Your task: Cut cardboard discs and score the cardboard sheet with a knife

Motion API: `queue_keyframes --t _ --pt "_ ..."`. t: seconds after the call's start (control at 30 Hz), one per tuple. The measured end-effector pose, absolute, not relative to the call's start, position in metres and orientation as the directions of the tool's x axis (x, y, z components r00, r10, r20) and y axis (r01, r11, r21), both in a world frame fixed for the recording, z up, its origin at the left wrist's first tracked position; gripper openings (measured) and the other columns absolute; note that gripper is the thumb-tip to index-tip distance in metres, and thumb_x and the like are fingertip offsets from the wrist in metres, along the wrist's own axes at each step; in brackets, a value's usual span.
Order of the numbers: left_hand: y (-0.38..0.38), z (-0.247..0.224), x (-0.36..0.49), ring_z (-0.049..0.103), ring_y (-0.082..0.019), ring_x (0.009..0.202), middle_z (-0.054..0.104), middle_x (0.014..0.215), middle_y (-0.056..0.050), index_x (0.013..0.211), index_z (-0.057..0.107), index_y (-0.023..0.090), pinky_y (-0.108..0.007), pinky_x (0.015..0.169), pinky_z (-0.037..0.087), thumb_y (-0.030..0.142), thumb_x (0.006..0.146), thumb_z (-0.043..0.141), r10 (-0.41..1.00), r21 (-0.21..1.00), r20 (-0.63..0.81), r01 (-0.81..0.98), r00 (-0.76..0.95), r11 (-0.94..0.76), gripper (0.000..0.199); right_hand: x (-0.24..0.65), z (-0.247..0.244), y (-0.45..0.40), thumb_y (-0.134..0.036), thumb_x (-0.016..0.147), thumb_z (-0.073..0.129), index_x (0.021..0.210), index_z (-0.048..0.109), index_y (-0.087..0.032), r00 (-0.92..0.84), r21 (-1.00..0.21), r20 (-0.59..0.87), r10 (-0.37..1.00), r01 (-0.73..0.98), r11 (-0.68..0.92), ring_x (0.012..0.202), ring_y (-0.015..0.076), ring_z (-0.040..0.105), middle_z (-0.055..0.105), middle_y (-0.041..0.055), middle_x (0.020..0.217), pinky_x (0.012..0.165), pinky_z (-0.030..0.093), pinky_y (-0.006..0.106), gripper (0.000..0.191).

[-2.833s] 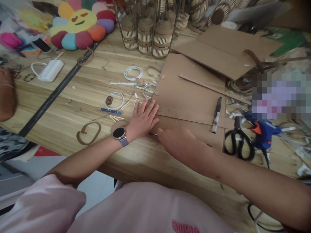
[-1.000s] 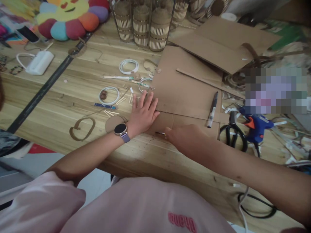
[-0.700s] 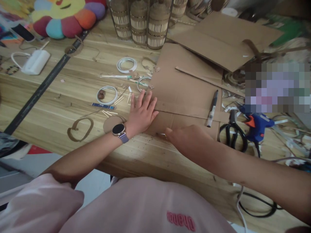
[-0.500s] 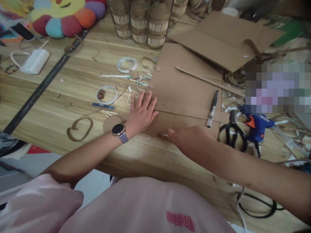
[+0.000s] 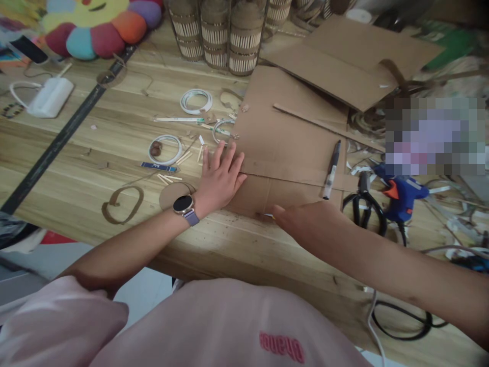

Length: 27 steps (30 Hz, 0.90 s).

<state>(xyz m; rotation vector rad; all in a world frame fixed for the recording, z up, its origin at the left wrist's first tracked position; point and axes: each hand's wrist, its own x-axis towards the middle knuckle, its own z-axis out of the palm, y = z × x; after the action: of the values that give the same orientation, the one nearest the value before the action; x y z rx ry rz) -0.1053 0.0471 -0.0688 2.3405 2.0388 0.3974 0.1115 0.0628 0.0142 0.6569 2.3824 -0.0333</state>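
Note:
My left hand (image 5: 221,176) lies flat with fingers spread, pressing on the left edge of a brown cardboard sheet (image 5: 290,135). A watch is on that wrist. Low on the same sheet, my right hand (image 5: 296,216) is closed around what looks like a utility knife (image 5: 268,215). Only its thin tip and a bit of yellow show by the thumb; the rest is hidden under the hand. A long straight line crosses the cardboard just above my right hand. A black marker (image 5: 332,171) rests on the sheet at its right side.
A blue glue gun (image 5: 407,199) and black cable lie at right among paper scraps. More cardboard (image 5: 355,56) overlaps the sheet's far side. Tape rings (image 5: 196,102), small sticks and a cardboard disc (image 5: 171,196) are at left. Stick-and-cardboard cylinders (image 5: 244,46) stand behind.
My right hand has slid a little to the right along the lower cardboard, and more of the thin tip shows. My left hand stays pressed in place. The view has shifted slightly.

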Motion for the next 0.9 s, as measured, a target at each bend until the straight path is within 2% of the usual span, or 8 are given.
queue_keyframes --t 0.1,0.27,0.4,0.6,0.77,0.9 --pt "0.047 -0.068 -0.105 0.023 -0.044 0.155 0.034 0.165 -0.023 0.149 0.05 0.01 -0.073 0.122 0.009 0.037 0.104 0.042 0.977 0.172 0.175 0.974 0.12 -0.15 0.053 0.111 0.017 0.063 0.001 0.082 0.064 0.114 0.063 -0.014 -0.615 0.148 -0.653 0.442 0.469 0.871 0.073 0.0312 0.079 0.075 0.0087 0.076 0.045 0.036 0.029 0.035" --pt "0.047 -0.066 -0.104 0.023 -0.044 0.155 0.033 0.165 -0.023 0.15 0.049 0.009 -0.073 0.122 0.009 0.036 0.104 0.041 0.98 0.157 0.157 0.977 0.121 -0.146 0.054 0.115 0.022 0.065 0.004 0.088 0.055 0.106 0.064 -0.015 -0.613 0.15 -0.636 0.469 0.497 0.854 0.075 0.0308 0.079 0.074 0.0093 0.072 0.048 0.039 0.028 0.028" --pt "0.046 -0.065 -0.104 0.022 -0.044 0.156 0.033 0.165 -0.023 0.15 0.049 0.009 -0.074 0.122 0.009 0.036 0.104 0.041 0.982 0.158 0.15 0.978 0.117 -0.14 0.054 0.12 0.023 0.064 0.005 0.088 0.053 0.11 0.064 -0.016 -0.588 0.151 -0.656 0.473 0.512 0.845 0.076 0.0321 0.079 0.075 0.0091 0.075 0.048 0.038 0.03 0.032" --pt "0.047 -0.065 -0.104 0.021 -0.044 0.156 0.032 0.166 -0.023 0.151 0.047 0.009 -0.073 0.122 0.008 0.036 0.104 0.04 0.984 0.146 0.135 0.98 0.113 -0.133 0.055 0.129 0.02 0.062 0.004 0.088 0.053 0.11 0.066 -0.016 -0.632 0.165 -0.6 0.491 0.502 0.849 0.076 0.0315 0.079 0.075 0.0096 0.075 0.046 0.031 0.032 0.032" --pt "0.047 -0.063 -0.104 0.021 -0.044 0.156 0.032 0.166 -0.023 0.152 0.047 0.009 -0.073 0.122 0.009 0.036 0.104 0.041 0.986 0.151 0.129 0.98 0.108 -0.128 0.055 0.144 0.016 0.062 0.005 0.086 0.053 0.117 0.064 -0.018 -0.589 0.196 -0.628 0.509 0.512 0.836 0.073 0.0309 0.078 0.076 0.0074 0.076 0.043 0.026 0.031 0.04" --pt "0.046 -0.063 -0.104 0.02 -0.044 0.156 0.031 0.166 -0.023 0.152 0.047 0.009 -0.074 0.122 0.008 0.035 0.104 0.041 0.983 0.153 0.138 0.978 0.119 -0.139 0.055 0.152 0.014 0.062 0.003 0.089 0.052 0.119 0.063 -0.018 -0.562 0.204 -0.641 0.523 0.532 0.822 0.072 0.0293 0.078 0.076 0.0077 0.076 0.043 0.02 0.029 0.038"
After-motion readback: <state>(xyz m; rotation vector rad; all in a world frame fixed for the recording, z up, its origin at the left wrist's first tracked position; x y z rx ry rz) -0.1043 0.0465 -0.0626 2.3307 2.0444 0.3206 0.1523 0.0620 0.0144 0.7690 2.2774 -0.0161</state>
